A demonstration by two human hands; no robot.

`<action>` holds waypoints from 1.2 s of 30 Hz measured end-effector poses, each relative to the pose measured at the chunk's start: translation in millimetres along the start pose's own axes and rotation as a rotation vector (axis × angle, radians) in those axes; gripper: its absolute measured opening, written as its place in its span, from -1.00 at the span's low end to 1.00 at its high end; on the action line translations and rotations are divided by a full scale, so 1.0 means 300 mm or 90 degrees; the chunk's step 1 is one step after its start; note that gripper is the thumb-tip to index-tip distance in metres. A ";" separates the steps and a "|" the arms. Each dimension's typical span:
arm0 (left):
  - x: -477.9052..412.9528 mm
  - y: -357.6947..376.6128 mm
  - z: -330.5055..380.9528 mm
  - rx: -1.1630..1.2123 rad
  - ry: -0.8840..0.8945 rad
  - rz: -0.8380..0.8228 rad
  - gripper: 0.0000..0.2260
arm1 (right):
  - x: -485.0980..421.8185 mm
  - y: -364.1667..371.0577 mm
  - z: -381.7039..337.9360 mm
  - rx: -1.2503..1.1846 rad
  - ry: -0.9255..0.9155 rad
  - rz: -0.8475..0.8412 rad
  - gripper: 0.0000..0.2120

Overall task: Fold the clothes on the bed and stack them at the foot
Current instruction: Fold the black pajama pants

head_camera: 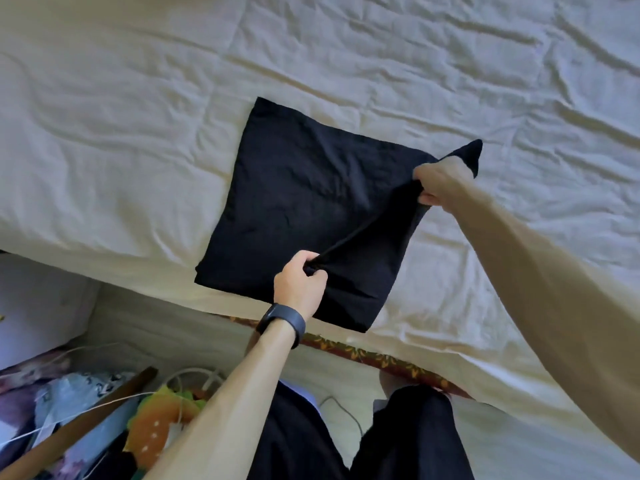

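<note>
Standing in loose black trousers hard against the near side of the bed, looking straight down. Facing a broad mattress spread with a creased cream cotton sheet, taking up most of the view. Working on a black cloth garment, already folded to a rough square and lying on the sheet close to the near edge; not possible to tell whether this end is the foot. Lifting its right side off the sheet and drawing a taut ridge of cloth between the two hands, leaving the rest lying flat. Standing beside floor clutter at lower left, including a long brown wooden stick and an orange and green soft toy. Clutching the garment's far right corner with the right hand, fingers and thumb curling tightly round a bunch of black cloth, leaving a point of it sticking out past the knuckles. Pinching the near end of the ridge with the left hand, fingers curling in against the thumb, just above the garment's near edge. Wearing a dark band on the left wrist
</note>
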State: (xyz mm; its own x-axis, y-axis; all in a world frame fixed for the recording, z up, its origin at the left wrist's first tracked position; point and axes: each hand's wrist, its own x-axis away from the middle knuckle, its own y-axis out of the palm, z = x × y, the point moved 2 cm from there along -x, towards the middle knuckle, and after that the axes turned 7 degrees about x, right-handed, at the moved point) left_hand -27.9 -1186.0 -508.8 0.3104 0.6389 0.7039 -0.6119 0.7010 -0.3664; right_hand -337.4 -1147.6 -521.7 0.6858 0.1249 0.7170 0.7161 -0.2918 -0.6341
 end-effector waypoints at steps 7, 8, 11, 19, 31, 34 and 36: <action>-0.170 -0.456 -0.223 0.013 -0.086 0.007 -0.69 | 0.147 0.448 -0.513 0.157 -0.115 -0.025 -0.93; -0.193 -0.498 -0.250 0.017 -0.097 0.013 -0.69 | 0.158 0.508 -0.571 0.178 -0.126 -0.025 -0.92; -0.236 -0.568 -0.303 0.016 -0.131 0.011 -0.71 | 0.186 0.644 -0.695 0.253 -0.146 -0.008 -0.92; -0.237 -0.576 -0.385 -0.055 -0.189 -0.116 -0.68 | 0.274 0.761 -0.730 0.272 -0.138 0.009 -0.77; -0.291 -0.605 -0.346 -0.129 -0.163 -0.120 -0.46 | 0.650 0.718 -0.074 -0.111 0.074 0.188 -0.65; -0.323 -0.608 -0.367 -0.054 -0.224 -0.211 -0.53 | 0.713 0.732 0.167 -0.212 0.251 0.114 -0.43; -0.341 -0.613 -0.374 -0.002 -0.246 -0.228 -0.58 | 0.733 0.762 0.253 -0.360 0.273 -0.038 -0.54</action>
State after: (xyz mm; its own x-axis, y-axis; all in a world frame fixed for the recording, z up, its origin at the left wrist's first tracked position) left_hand 134.6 -1344.7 -581.7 0.2087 0.1968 0.9580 -0.5141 0.8553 -0.0637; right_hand -13.1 -1115.0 -531.1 0.4519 -0.1946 0.8706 0.4947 -0.7575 -0.4260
